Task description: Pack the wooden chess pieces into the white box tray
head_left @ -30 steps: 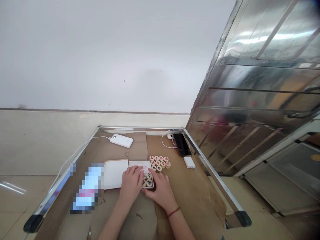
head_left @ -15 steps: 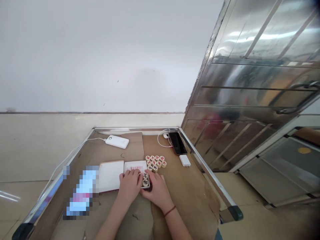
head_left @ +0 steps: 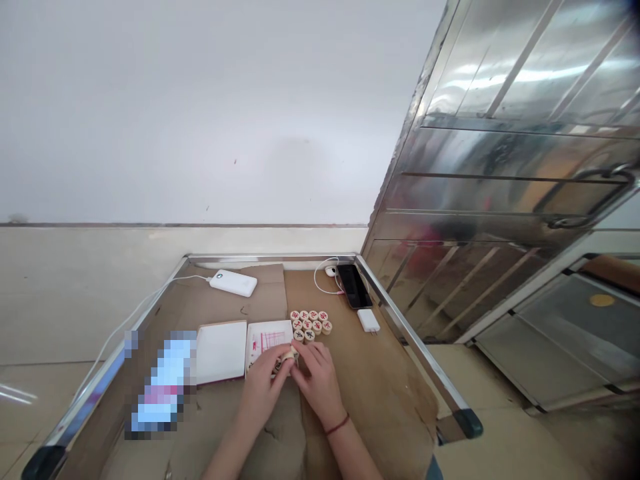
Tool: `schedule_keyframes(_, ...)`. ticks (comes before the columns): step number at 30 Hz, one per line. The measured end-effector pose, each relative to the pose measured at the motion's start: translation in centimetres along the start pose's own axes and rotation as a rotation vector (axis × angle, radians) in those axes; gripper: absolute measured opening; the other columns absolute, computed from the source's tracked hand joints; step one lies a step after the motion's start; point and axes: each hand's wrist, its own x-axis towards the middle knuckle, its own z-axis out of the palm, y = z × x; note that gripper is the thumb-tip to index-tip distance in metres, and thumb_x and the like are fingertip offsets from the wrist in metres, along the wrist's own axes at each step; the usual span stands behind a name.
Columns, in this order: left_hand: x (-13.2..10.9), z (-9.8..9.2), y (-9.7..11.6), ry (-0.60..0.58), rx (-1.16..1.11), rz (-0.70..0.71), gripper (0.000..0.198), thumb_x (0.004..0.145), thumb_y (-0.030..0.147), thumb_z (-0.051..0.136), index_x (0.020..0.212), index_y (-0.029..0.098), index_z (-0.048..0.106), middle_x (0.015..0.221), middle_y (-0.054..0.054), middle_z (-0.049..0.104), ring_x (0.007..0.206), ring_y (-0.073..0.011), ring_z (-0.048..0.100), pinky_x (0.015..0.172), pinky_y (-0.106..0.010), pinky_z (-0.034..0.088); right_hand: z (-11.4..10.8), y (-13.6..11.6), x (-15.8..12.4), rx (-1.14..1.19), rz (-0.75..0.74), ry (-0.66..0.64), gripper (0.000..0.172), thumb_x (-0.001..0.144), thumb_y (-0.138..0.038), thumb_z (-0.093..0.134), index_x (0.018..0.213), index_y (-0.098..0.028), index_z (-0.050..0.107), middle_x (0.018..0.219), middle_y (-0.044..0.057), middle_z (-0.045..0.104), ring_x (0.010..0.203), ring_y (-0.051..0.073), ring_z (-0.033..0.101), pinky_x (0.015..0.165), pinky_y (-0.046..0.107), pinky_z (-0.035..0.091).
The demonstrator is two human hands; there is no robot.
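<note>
Over the right side of a white box (head_left: 253, 327), my left hand (head_left: 263, 380) and my right hand (head_left: 319, 377) meet at the fingertips. A round wooden Chinese chess piece (head_left: 289, 355) is pinched between them, the fingers of both hands closed on it. Partly covered by my fingers, more pieces lie in the near part of the box. Inside the box, a folded sheet with pink-red lines (head_left: 273, 340) shows. Just beyond my right hand, several Chinese chess pieces (head_left: 307, 325) stand in rows, most with red characters and the nearest two with dark ones.
A white box lid (head_left: 221, 353) lies left of the box, near a blurred bright screen (head_left: 163, 387). Farther back are a white power bank (head_left: 233, 283) with a cable, a black phone (head_left: 355, 287) and a white charger (head_left: 369, 321). Brown cardboard (head_left: 380, 393) covers the metal-framed table.
My hands have lifted slightly and come together at the fingertips around a piece. The lined sheet in the box is now less covered by my left hand.
</note>
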Motion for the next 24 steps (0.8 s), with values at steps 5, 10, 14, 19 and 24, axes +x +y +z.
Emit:
schedule_keyframes(5, -1.0, 0.0, -1.1, 0.265, 0.059, 0.033, 0.019, 0.092, 0.028, 0.047, 0.102, 0.02, 0.061, 0.099, -0.007, 0.072, 0.093, -0.0185, 0.069, 0.077, -0.03, 0.058, -0.1, 1.4, -0.1, -0.091, 0.203, 0.319, 0.028, 0.089, -0.03, 0.052, 0.113, -0.019, 0.062, 0.096, 0.011, 0.062, 0.091, 0.023, 0.055, 0.08, 0.039, 0.047)
schedule_keyframes(10, -1.2, -0.3, -1.8, 0.409, 0.096, 0.148, 0.013, 0.091, 0.021, 0.05, 0.098, 0.021, 0.061, 0.101, -0.006, 0.07, 0.097, -0.0173, 0.067, 0.084, -0.031, 0.057, 0.2, 4.0, -0.7, -0.215, 0.413, 0.375, 0.034, 0.085, -0.03, 0.051, 0.113, -0.015, 0.063, 0.09, 0.012, 0.063, 0.084, 0.026, 0.054, 0.074, 0.039, 0.044)
schedule_keyframes(14, -1.2, -0.3, -1.8, 0.454, 0.117, 0.084, 0.015, 0.09, 0.024, 0.052, 0.102, 0.02, 0.06, 0.099, -0.007, 0.069, 0.094, -0.0178, 0.066, 0.082, -0.032, 0.057, 0.5, 4.4, -1.0, -0.264, 0.487, 0.271, 0.028, 0.085, -0.032, 0.05, 0.106, -0.019, 0.063, 0.089, 0.012, 0.068, 0.082, 0.027, 0.057, 0.067, 0.035, 0.039)
schedule_keyframes(19, -1.4, -0.2, -2.4, 0.372, 0.069, -0.071, 0.02, 0.091, 0.031, 0.048, 0.097, 0.02, 0.063, 0.097, -0.008, 0.067, 0.093, -0.019, 0.065, 0.077, -0.031, 0.056, 0.3, 3.4, -0.6, -0.382, 0.551, 0.107, 0.028, 0.084, -0.034, 0.051, 0.104, -0.019, 0.064, 0.103, 0.011, 0.068, 0.095, 0.029, 0.055, 0.071, 0.034, 0.035)
schedule_keyframes(24, -1.6, -0.3, -2.1, 0.341, -0.042, -0.203, 0.025, 0.089, 0.036, 0.05, 0.106, 0.02, 0.058, 0.104, -0.01, 0.067, 0.09, -0.0192, 0.065, 0.072, -0.031, 0.054, 0.1, 2.9, -0.5, -0.405, 0.592, 0.064, 0.024, 0.081, -0.031, 0.052, 0.098, -0.019, 0.064, 0.102, 0.011, 0.066, 0.095, 0.029, 0.055, 0.071, 0.034, 0.035)
